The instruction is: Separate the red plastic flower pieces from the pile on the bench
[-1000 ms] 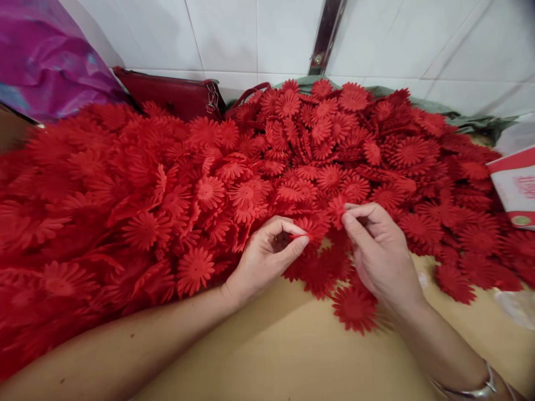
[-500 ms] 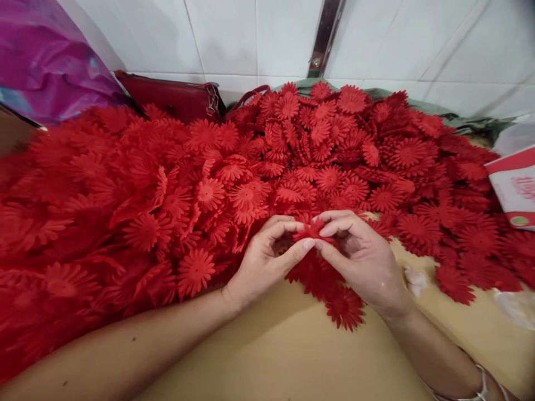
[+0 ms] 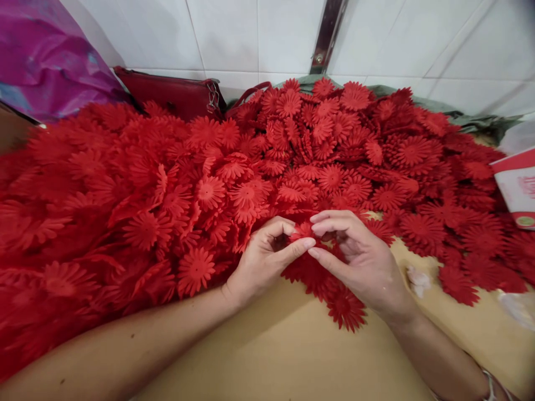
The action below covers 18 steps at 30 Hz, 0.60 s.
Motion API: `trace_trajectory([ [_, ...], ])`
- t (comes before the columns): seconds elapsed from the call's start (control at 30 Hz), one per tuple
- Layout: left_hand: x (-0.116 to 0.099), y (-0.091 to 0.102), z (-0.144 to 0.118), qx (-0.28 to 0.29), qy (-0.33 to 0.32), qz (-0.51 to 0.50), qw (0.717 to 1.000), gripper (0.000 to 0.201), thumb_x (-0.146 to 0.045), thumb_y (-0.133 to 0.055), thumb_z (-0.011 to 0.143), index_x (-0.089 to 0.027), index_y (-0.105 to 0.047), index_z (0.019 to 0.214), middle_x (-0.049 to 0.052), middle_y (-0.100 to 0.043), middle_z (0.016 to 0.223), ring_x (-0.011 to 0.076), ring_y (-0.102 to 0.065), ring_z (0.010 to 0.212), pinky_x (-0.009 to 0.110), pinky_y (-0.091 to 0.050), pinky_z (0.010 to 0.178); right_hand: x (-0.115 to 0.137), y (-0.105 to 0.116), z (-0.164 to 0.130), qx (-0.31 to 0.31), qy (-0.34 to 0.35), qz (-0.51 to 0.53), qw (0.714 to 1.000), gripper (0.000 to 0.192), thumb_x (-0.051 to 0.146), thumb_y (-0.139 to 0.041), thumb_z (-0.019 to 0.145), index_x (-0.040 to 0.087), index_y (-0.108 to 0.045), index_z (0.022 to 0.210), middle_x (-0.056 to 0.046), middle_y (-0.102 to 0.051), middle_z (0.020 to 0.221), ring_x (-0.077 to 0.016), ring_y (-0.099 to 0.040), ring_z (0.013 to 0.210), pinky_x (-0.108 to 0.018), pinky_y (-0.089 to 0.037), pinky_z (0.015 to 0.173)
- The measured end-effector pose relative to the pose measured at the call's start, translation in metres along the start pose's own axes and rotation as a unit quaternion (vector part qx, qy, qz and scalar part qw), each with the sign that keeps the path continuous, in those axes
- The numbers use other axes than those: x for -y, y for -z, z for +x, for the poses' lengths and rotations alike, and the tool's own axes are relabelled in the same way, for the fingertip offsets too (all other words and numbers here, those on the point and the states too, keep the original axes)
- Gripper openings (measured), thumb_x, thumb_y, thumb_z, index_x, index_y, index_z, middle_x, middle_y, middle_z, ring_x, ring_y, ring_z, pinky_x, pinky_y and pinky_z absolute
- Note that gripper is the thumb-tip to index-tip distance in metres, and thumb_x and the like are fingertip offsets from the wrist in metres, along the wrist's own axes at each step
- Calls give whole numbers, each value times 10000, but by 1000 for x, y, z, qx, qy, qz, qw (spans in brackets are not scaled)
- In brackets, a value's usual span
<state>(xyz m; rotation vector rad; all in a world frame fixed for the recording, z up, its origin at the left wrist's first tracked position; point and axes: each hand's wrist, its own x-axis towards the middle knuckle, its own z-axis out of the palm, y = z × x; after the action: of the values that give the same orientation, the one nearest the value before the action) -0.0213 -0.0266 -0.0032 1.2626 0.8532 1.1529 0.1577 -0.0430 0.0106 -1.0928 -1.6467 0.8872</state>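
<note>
You're seeing a red purse [image 3: 171, 96] lying against the tiled wall [image 3: 234, 33], purple bag [image 3: 45, 55] sitting left of it, red-white box [image 3: 520, 192] lying far right.

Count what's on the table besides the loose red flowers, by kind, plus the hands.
Hands: 2, left and right
Red handbag: 1
Purple bag: 1
Red-and-white box: 1
Total: 5

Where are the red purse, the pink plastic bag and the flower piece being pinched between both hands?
red purse [image 3: 167, 94], head view, on its front face.
pink plastic bag [image 3: 45, 55], head view, on its crinkled side.
flower piece [image 3: 303, 230], head view, on petals between the fingertips.
</note>
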Motion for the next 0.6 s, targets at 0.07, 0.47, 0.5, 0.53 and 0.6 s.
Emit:
trace_trajectory([
  [0.07, 0, 1, 0, 5, -3, -6, 1000, 216, -342, -793, 830, -173, -678, 760, 12, -646, 871, 147, -599, 863, 275, -486, 858, 0, 1, 0, 0, -7, -31, 999, 82, 270, -725, 897, 286, -704, 975, -53, -636, 1181, -219, -624, 1144, -413, -495, 1029],
  [0.47, 5, 1, 1, 13, -10, 3, 1000, 191, -282, -766, 856, -173, -638, 764, 3, -613, 870, 124, -577, 832, 260, -485, 848, -17, 6, 10, -158, -107, 165, 968, 123, 323, -723, 877, 267, -619, 845, -20, -688, 1077, -186, -663, 1037, -371, -512, 985],
  [0.5, 7, 0, 0, 11, -17, 5, 1000, 165, -273, -774, 848, -177, -650, 797, 8, -620, 894, 130, -586, 856, 263, -489, 861, -17, 8, 11, -181, -108, 167, 963, 138, 328, -730, 867, 270, -605, 852, -18, -693, 1035, -186, -672, 996, -374, -519, 974],
  [0.53, 8, 0, 0, 11, -27, 10, 1000, 141, -261, -785, 837, -184, -667, 845, 17, -631, 930, 141, -599, 895, 273, -493, 886, -18, 10, 13, -192, -110, 164, 961, 144, 336, -728, 866, 274, -599, 875, -15, -695, 998, -185, -679, 945, -375, -529, 952],
  [0.6, 9, 1, -1, 12, -49, 30, 998, 197, -238, -815, 806, -201, -700, 963, 43, -643, 1042, 173, -617, 1008, 310, -491, 967, -19, 11, 13, -194, -108, 139, 965, 139, 361, -701, 892, 276, -603, 942, -16, -700, 957, -180, -678, 868, -372, -542, 906],
])
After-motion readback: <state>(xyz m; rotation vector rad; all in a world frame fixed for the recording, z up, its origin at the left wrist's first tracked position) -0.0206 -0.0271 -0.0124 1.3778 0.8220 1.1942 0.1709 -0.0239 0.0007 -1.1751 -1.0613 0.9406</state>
